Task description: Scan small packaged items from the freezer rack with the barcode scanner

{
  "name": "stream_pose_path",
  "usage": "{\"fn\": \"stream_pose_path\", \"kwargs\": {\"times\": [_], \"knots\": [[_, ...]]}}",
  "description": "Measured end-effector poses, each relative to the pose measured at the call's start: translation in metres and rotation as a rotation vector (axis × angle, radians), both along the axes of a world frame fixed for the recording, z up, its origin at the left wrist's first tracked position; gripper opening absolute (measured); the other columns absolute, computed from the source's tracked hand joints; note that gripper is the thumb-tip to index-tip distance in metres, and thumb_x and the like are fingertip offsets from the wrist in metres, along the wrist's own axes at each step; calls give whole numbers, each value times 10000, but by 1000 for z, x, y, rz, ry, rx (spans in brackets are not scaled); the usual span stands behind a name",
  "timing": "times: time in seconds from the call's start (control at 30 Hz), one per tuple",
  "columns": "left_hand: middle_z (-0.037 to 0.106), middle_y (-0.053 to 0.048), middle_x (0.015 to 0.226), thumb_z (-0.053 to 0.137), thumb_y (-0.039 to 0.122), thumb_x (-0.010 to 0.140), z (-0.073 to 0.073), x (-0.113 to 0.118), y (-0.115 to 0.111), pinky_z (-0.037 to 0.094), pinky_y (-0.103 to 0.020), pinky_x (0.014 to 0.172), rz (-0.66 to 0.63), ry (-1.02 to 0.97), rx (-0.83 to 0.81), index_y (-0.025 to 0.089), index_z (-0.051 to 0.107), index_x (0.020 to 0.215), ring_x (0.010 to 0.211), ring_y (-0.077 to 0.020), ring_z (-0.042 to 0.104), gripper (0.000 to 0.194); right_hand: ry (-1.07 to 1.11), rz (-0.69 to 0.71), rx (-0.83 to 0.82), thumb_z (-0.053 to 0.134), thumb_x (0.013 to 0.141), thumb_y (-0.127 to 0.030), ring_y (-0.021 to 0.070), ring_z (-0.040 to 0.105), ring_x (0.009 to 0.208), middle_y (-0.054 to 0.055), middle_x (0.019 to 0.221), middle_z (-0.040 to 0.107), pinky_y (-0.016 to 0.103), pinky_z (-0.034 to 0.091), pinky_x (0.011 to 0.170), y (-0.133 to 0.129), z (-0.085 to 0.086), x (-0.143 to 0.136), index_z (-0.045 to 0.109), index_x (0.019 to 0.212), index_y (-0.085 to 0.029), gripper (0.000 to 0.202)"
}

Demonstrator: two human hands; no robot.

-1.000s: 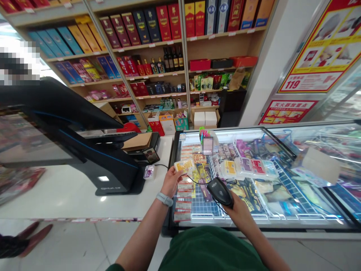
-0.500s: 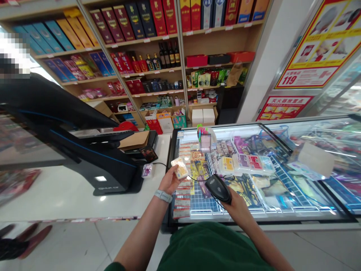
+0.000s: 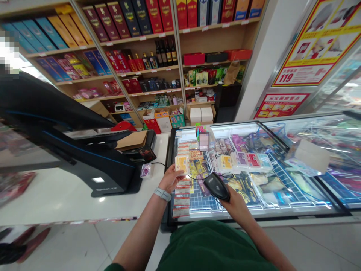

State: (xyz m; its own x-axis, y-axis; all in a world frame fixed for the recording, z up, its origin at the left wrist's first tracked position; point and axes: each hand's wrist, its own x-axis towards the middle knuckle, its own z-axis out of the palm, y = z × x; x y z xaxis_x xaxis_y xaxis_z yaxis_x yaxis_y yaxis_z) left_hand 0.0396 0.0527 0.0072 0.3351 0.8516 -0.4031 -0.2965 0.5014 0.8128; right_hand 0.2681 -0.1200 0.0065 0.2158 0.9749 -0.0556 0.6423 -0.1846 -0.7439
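Grip, left hand [image 3: 172,178]: clamped on yellow-labelled pack [image 3: 182,165], thumb over the lower edge.
Grip, right hand [image 3: 232,199]: wrapped around black scanner [image 3: 216,187], nose angled toward the pack.
Forearms: stretched forward, converging; pale watch [image 3: 163,194] on left wrist.
Yellow-labelled pack: small, boxy, clear-edged, label facing up, held above left end of freezer [image 3: 254,222].
Freezer top: bearing other colour-labelled packs [image 3: 248,161], right of the scanner.
Worktop [image 3: 64,201]: bearing purple-labelled pack [image 3: 146,170], beside black terminal [image 3: 113,165].

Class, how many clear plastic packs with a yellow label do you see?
2: one pack in the left hand, another pack on the freezer, left of the purple-labelled one. More may be hidden.
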Motion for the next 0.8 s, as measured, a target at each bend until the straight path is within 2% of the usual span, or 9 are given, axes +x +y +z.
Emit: {"fn": "stream_pose_path", "kwargs": {"times": [0.2, 0.33, 0.63, 0.8], "knots": [[703, -39, 895, 773, 124, 607, 4, 2, 2, 503, -238, 666, 21, 62, 25, 179, 566, 930, 750, -131, 658, 387, -9, -4, 17, 516, 725, -175, 230, 630, 892, 57, 951, 674, 324, 470, 777, -1, -1, 0, 570, 1062, -192, 342], [697, -40, 890, 759, 158, 633, 4, 3, 3, 528, -287, 678, 1, 75, 27, 192, 582, 986, 722, -138, 649, 397, -27, 2, 23, 521, 733, -177, 233, 632, 895, 72, 960, 675, 316, 467, 768, -1, -2, 0, 570, 1095, -171, 366], [676, -64, 1043, 699, 35, 614, 2, 13, 8, 523, -297, 740, -15, 184, 191, 210, 583, 1120, 858, -169, 644, 548, -10, -7, 18, 526, 736, -165, 240, 620, 943, 84, 1009, 671, 331, 461, 804, -2, -1, 0, 560, 1141, -168, 406], [684, -53, 917, 743, 84, 594, -1, 19, 10, 522, -283, 697, 31, 230, 239, 181, 557, 1030, 767, -153, 643, 484, -2, -9, 29, 524, 742, -167, 229, 622, 912, 76, 979, 669, 316, 460, 792, -3, 2, -2, 567, 1079, -167, 341]]}}
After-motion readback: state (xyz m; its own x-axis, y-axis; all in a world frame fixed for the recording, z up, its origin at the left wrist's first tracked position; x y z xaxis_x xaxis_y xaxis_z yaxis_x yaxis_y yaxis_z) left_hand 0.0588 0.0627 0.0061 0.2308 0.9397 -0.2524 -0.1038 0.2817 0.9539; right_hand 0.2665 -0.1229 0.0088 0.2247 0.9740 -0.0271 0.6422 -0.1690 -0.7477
